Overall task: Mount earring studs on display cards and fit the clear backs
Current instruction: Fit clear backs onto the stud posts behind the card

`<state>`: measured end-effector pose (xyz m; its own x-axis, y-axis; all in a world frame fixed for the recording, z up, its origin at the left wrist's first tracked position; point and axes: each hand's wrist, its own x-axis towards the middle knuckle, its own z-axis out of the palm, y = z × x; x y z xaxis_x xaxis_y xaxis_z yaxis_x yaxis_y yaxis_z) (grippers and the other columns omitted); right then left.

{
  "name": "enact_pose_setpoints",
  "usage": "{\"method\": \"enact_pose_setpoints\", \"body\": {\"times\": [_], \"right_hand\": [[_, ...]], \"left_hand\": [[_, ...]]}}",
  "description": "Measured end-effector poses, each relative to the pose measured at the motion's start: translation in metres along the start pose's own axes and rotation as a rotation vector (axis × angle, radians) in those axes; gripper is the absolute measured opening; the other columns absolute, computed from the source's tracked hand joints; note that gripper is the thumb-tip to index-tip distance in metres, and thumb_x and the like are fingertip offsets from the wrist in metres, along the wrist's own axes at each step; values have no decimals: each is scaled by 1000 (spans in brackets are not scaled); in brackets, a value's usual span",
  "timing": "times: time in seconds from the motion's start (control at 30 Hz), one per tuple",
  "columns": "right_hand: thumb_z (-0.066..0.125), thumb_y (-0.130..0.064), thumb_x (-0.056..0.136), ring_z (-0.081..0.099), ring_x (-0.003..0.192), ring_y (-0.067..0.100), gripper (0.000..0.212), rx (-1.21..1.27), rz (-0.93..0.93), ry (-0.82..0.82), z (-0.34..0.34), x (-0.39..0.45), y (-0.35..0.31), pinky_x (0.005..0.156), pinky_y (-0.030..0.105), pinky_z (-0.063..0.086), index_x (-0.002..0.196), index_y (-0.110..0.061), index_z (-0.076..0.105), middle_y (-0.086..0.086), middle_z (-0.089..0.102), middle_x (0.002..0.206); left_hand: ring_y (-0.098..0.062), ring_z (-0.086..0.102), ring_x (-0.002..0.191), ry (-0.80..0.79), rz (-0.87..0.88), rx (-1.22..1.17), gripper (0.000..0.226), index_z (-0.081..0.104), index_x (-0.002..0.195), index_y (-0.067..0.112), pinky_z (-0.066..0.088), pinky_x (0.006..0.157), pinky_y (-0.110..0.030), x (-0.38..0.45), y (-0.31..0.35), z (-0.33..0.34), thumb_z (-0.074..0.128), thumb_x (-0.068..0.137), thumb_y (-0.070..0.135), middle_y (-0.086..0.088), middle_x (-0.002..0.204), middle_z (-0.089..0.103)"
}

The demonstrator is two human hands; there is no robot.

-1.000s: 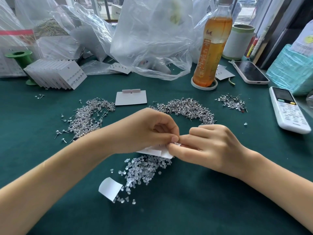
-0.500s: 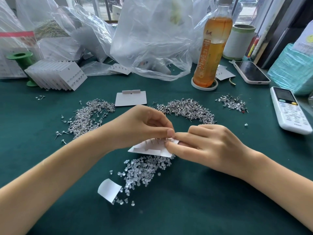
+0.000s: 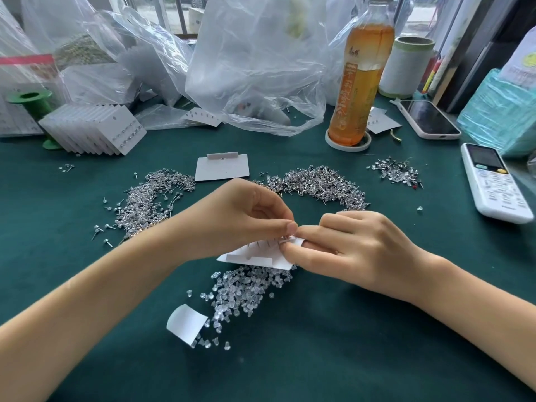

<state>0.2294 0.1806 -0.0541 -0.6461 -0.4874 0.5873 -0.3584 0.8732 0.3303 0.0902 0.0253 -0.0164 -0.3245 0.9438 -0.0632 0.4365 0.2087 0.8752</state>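
A white display card [image 3: 255, 256] is held back side up above the green table, with several stud posts sticking up from it. My left hand [image 3: 240, 219] pinches the card's far edge between thumb and forefinger. My right hand [image 3: 348, 250] grips the card's right end, its fingertips pressed at a post; whether a clear back sits between them is hidden. A heap of clear backs [image 3: 243, 291] lies just below the card. Two piles of loose studs lie beyond: the left stud pile [image 3: 150, 201] and the right stud pile [image 3: 319, 184].
A blank card [image 3: 222, 168] lies past my hands and a curled paper scrap [image 3: 185, 323] near the backs. A stack of filled cards [image 3: 92, 132], plastic bags [image 3: 255, 62], a tea bottle [image 3: 359, 82], a phone [image 3: 429, 118], a remote [image 3: 493, 184] and a small stud pile [image 3: 397, 172] ring the work area.
The card has tilted up so its back and the stud posts now show. Both hands have stayed close together, lifted slightly.
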Motion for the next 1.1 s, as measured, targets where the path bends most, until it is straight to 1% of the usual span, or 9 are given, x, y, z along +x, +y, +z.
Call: {"method": "enact_pose_setpoints", "body": {"times": [0.07, 0.2, 0.33, 0.53, 0.57, 0.73, 0.83, 1.1], "right_hand": [[64, 0, 87, 48, 52, 21, 19, 3, 4, 1, 0, 0, 0, 46, 31, 46, 94, -14, 74, 3, 67, 71], [64, 2, 87, 47, 52, 21, 20, 1, 8, 2, 1, -1, -1, 46, 31, 47, 95, -13, 74, 4, 66, 70], [62, 3, 87, 44, 51, 21, 21, -4, 11, -8, 1, -1, -2, 46, 31, 46, 94, -13, 73, 4, 64, 66], [58, 3, 90, 41, 51, 20, 23, -9, -2, -11, 0, 0, -3, 47, 30, 44, 94, -14, 72, 3, 60, 64], [59, 4, 89, 40, 51, 20, 23, -11, -3, -9, 0, 0, -3, 47, 30, 44, 94, -14, 72, 3, 60, 64], [60, 4, 88, 41, 51, 20, 24, -26, -5, 1, 2, -1, -3, 45, 31, 44, 96, -15, 73, 3, 61, 64], [61, 4, 87, 42, 51, 21, 24, -34, -8, 7, 1, -1, -3, 45, 31, 44, 96, -15, 72, 3, 60, 64], [63, 4, 85, 44, 50, 21, 24, -54, -6, 24, 1, -1, -3, 44, 32, 43, 94, -16, 73, 2, 61, 64]], "left_hand": [[-10, 65, 73, 7, 11, 6, 7, 72, 84, 7, 53, 74, -26, 0, 0, 1, 68, 84, 14, -8, 80, 74], [-10, 64, 72, 15, 30, 6, 7, 72, 83, 8, 53, 76, -32, -1, 1, 2, 68, 83, 14, -9, 80, 73], [-8, 62, 70, 29, 39, 24, 6, 72, 82, 9, 53, 73, -33, -1, 0, 4, 68, 83, 14, -7, 77, 73], [-5, 62, 67, -2, 38, 38, 7, 71, 81, 10, 51, 70, -23, -1, 1, 4, 67, 84, 14, 0, 72, 71], [-5, 62, 67, -8, 39, 43, 7, 71, 81, 10, 51, 70, -23, -1, 1, 4, 67, 84, 15, 1, 72, 71], [-7, 63, 69, -25, 37, 84, 6, 70, 81, 11, 52, 71, -26, -1, 2, 4, 66, 85, 14, -6, 78, 73], [-7, 64, 71, -31, 28, 96, 6, 70, 82, 10, 53, 73, -27, 1, 2, 4, 66, 85, 13, -8, 79, 73], [-4, 63, 68, -56, 29, 94, 6, 70, 80, 13, 49, 67, -16, 2, 3, 4, 66, 85, 11, -3, 76, 72]]}}
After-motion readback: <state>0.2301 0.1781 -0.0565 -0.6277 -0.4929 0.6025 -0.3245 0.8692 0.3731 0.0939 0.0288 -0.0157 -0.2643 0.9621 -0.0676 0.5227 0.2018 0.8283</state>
